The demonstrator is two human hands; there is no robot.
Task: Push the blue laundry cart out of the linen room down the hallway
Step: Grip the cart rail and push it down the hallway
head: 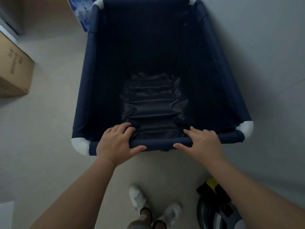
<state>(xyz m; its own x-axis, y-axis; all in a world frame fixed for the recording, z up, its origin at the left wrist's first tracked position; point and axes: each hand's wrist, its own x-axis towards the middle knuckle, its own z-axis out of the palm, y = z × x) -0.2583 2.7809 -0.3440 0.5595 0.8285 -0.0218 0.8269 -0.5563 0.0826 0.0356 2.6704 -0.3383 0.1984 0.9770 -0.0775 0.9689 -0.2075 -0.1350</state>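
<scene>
View from above, looking down past two bare forearms at a blue laundry cart (105, 66) standing on a pale floor (49, 129). The cart is a deep, square bin of dark navy fabic stretched over a tube frame, with white rounded corner pieces (80, 145) at its corners. Its inside holds only the creased fabric bottom (151, 103).

Both hands grip the near rail (158, 143) of the cart, the padded bar closest to the person. The left hand (115, 142) is wrapped around the rail left of centre, fingers curled over the top into the bin and thumb lying along the near side. The right hand (203, 143) is closed around the rail right of centre in the same way.

Below the arms, the person's feet in white shoes (137, 198) stand on the floor just behind the cart. A cardboard box (14, 70) sits at the left edge, well apart from the cart. Something blue and white patterned (82, 15) shows beside the cart's far left corner. A dark object with a yellow patch (212, 192) lies at lower right, partly hidden by the right forearm; what it is cannot be told.
</scene>
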